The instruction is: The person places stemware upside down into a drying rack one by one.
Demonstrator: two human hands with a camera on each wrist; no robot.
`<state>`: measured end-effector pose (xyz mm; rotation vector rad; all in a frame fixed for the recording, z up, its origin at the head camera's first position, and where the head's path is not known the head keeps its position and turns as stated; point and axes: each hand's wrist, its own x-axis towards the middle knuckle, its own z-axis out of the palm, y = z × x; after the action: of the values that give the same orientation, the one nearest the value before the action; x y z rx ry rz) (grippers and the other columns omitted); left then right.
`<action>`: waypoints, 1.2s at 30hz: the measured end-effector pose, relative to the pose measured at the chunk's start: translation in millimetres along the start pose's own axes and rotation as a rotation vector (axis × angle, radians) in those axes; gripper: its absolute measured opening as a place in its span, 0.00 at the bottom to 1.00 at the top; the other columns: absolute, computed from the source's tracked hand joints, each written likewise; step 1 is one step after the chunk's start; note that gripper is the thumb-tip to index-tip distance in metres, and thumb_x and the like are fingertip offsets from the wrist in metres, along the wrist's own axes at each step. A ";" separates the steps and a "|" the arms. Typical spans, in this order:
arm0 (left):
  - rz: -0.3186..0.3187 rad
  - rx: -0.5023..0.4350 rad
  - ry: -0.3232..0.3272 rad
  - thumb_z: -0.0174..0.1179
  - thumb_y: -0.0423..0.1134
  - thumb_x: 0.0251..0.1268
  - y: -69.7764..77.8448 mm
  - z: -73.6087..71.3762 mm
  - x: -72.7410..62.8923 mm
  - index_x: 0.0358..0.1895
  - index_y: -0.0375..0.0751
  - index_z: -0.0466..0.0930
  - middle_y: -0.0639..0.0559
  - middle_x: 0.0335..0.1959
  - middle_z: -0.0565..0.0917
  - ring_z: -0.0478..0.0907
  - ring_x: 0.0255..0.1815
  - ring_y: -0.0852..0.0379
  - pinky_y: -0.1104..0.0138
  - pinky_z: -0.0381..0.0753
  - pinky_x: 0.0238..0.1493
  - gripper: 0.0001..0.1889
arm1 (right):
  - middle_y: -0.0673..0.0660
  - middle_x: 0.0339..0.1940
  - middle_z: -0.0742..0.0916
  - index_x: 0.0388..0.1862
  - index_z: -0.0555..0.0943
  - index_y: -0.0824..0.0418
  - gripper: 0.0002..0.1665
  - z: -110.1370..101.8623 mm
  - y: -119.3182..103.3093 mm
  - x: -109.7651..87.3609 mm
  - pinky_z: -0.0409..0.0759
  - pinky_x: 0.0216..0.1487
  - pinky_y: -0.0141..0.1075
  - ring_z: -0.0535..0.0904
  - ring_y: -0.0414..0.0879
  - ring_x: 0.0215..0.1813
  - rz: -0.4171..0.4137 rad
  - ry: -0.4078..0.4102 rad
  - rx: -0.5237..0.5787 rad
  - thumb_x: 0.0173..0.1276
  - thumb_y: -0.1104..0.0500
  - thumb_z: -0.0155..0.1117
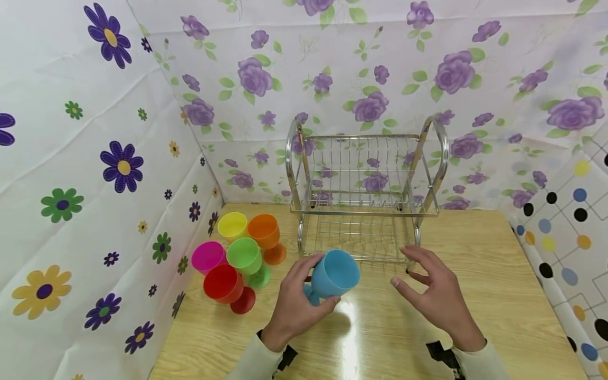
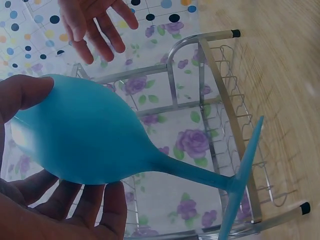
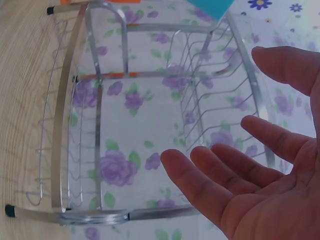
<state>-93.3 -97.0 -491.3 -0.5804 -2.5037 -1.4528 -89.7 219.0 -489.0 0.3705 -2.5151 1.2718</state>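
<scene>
from where i stand, the person's left hand (image 1: 296, 309) grips a blue cup (image 1: 335, 274) round its bowl, thumb on one side and fingers on the other. the cup hangs above the worktop (image 1: 484, 253), between its front edge and the rack, tilted so its mouth leans toward the right edge; the bare blue inside shows. the right hand (image 1: 439, 301) is open, fingers parted, near the rack's front right foot.

the metal rack (image 1: 364, 213) stands along the middle of the back edge; through the wires of its two shelves i see flowered cloth (image 1: 294, 47) and wood grain.

five more cups stand upright, close together, by the left edge: yellow cup (image 1: 233, 226) nearest the back left corner, orange cup (image 1: 265, 233) right of it, pink cup (image 1: 208, 257) outermost, green cup (image 1: 244, 257) amid the others, red cup (image 1: 222, 284) nearest the front. each shows its own coloured inside.
</scene>
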 end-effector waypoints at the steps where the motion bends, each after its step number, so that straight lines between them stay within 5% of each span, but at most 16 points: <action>1: 0.006 -0.004 -0.010 0.81 0.45 0.53 2.1 -0.2 1.2 0.76 0.57 0.72 0.53 0.70 0.78 0.80 0.66 0.50 0.59 0.89 0.56 0.44 | 0.56 0.75 0.78 0.76 0.76 0.50 0.41 0.2 -3.5 -0.5 0.91 0.51 0.46 0.78 0.49 0.71 -0.008 -0.011 0.007 0.65 0.59 0.80; 7: 0.057 -0.007 -0.081 0.81 0.45 0.53 15.6 1.9 3.0 0.74 0.53 0.73 0.52 0.69 0.80 0.82 0.63 0.51 0.59 0.89 0.55 0.42 | 0.55 0.76 0.77 0.77 0.74 0.48 0.44 5.2 -19.9 -4.7 0.92 0.52 0.41 0.72 0.28 0.73 -0.099 -0.071 0.079 0.63 0.62 0.81; 17: 0.188 0.071 -0.181 0.82 0.46 0.53 32.8 9.6 2.9 0.73 0.49 0.74 0.53 0.68 0.82 0.80 0.64 0.53 0.57 0.87 0.59 0.42 | 0.62 0.76 0.75 0.79 0.71 0.56 0.50 12.6 -34.5 -14.2 0.92 0.52 0.40 0.71 0.34 0.77 -0.238 -0.154 0.211 0.59 0.66 0.82; 25: 0.231 0.117 -0.282 0.80 0.45 0.56 41.6 13.0 3.7 0.75 0.50 0.73 0.54 0.71 0.79 0.78 0.67 0.54 0.60 0.86 0.63 0.41 | 0.56 0.73 0.78 0.78 0.73 0.53 0.54 14.2 -38.8 -20.8 0.92 0.48 0.39 0.74 0.37 0.73 -0.226 -0.155 0.154 0.52 0.59 0.88; 31: 0.229 0.125 -0.268 0.79 0.47 0.58 43.2 15.4 2.1 0.76 0.51 0.72 0.54 0.73 0.77 0.76 0.70 0.54 0.58 0.85 0.65 0.41 | 0.55 0.70 0.80 0.76 0.74 0.53 0.53 11.6 -38.0 -22.4 0.92 0.47 0.37 0.75 0.36 0.71 -0.213 -0.120 0.139 0.51 0.59 0.89; 36: 0.170 0.014 -0.145 0.76 0.47 0.63 47.1 15.9 -3.0 0.74 0.50 0.74 0.53 0.71 0.79 0.77 0.69 0.52 0.55 0.86 0.63 0.36 | 0.56 0.69 0.81 0.75 0.75 0.55 0.53 8.8 -39.3 -20.6 0.92 0.48 0.37 0.74 0.32 0.71 -0.196 -0.058 0.147 0.49 0.62 0.90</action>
<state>-70.2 -63.1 -463.1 -0.9028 -2.4969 -1.3753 -58.0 191.2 -472.9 0.6787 -2.3683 1.3873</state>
